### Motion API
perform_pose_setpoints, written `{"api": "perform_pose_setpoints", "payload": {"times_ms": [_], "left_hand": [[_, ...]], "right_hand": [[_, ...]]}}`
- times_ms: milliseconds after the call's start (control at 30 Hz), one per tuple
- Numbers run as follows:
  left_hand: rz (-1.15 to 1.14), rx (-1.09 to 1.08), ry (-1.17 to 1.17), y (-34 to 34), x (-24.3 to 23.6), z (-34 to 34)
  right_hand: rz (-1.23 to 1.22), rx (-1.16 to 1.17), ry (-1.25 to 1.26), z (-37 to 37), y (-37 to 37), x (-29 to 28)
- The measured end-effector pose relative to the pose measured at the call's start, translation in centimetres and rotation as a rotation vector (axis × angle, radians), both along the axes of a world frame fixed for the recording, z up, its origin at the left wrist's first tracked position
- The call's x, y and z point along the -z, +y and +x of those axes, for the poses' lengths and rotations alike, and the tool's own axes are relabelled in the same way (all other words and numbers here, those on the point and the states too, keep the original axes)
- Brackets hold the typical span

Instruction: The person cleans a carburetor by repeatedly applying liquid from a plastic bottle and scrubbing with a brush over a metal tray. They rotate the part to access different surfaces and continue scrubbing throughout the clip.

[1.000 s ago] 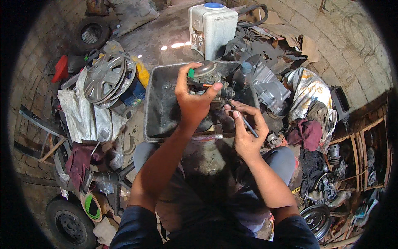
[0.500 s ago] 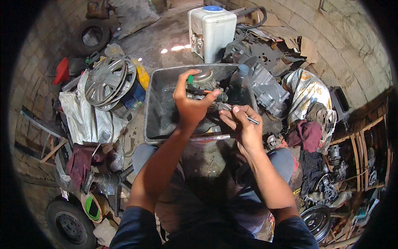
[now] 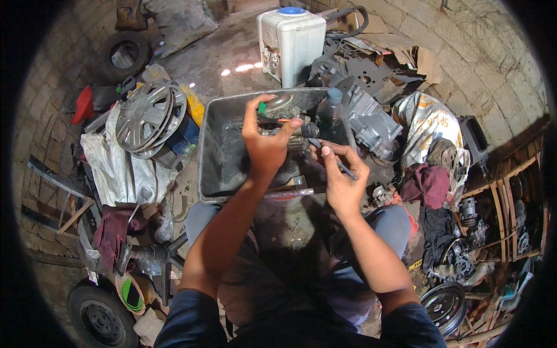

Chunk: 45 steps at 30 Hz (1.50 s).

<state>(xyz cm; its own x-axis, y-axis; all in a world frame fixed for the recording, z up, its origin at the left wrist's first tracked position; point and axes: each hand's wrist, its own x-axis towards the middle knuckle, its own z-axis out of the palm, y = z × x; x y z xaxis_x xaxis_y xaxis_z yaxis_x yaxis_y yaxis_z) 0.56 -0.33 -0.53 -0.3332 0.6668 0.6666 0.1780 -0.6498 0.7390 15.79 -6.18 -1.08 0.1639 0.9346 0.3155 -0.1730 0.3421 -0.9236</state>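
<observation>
My left hand [image 3: 262,148] grips a metal carburetor-like part [image 3: 283,104] over a grey plastic tub [image 3: 218,130], thumb across its near side beside an orange piece and a green piece. My right hand [image 3: 343,177] pinches a slim dark rod-like tool [image 3: 346,171], whose upper end reaches to the part's lower right, near a dark cylindrical fitting [image 3: 309,129]; whether it touches is unclear. A bottle with dark liquid [image 3: 329,116] stands in the tub's right side. A brush-like item [image 3: 288,184] lies at the tub's near edge, partly hidden.
A white container with blue lid [image 3: 293,49] stands beyond the tub. Stacked hubcaps [image 3: 145,119], white sacks [image 3: 119,168] and a tire [image 3: 101,319] are on the left. A metal casing [image 3: 368,130], a maroon cloth [image 3: 426,185], a wheel rim [image 3: 444,310] and wooden slats [image 3: 503,217] are on the right.
My right fingers have shifted along the tool, which dipped and is now raised again toward the part. The view has moved slightly, with my left hand still on the part.
</observation>
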Motion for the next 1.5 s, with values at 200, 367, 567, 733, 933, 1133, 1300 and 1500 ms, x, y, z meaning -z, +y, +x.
{"api": "perform_pose_setpoints", "payload": {"times_ms": [200, 367, 567, 733, 933, 1133, 1300, 1500], "left_hand": [[0.066, -0.084, 0.12, -0.4, -0.4, -0.4], [0.147, -0.175, 0.192, -0.2, -0.6, -0.8], [0.131, -0.15, 0.177, -0.2, -0.5, -0.9], [0.073, -0.097, 0.11, -0.6, -0.9, -0.7], [0.15, -0.156, 0.14, 0.0, -0.3, -0.4], [0.171, -0.207, 0.199, 0.0, -0.5, -0.4], [0.114, -0.173, 0.139, -0.4, -0.4, -0.3], [0.14, -0.179, 0.152, -0.2, -0.4, -0.4]], "right_hand": [[0.311, 0.112, -0.423, 0.3, -0.5, 0.0], [0.47, 0.14, -0.56, 0.1, -0.9, -0.2], [0.369, 0.174, -0.499, 0.2, -0.2, -0.5], [0.315, 0.131, -0.404, 0.1, -0.5, -0.3], [0.274, 0.113, -0.322, 0.1, -0.6, 0.1], [0.188, 0.083, -0.235, -0.1, -0.5, -0.4], [0.095, 0.019, -0.16, 0.0, -0.5, -0.4], [0.052, -0.047, -0.013, -0.5, -1.2, -0.9]]}}
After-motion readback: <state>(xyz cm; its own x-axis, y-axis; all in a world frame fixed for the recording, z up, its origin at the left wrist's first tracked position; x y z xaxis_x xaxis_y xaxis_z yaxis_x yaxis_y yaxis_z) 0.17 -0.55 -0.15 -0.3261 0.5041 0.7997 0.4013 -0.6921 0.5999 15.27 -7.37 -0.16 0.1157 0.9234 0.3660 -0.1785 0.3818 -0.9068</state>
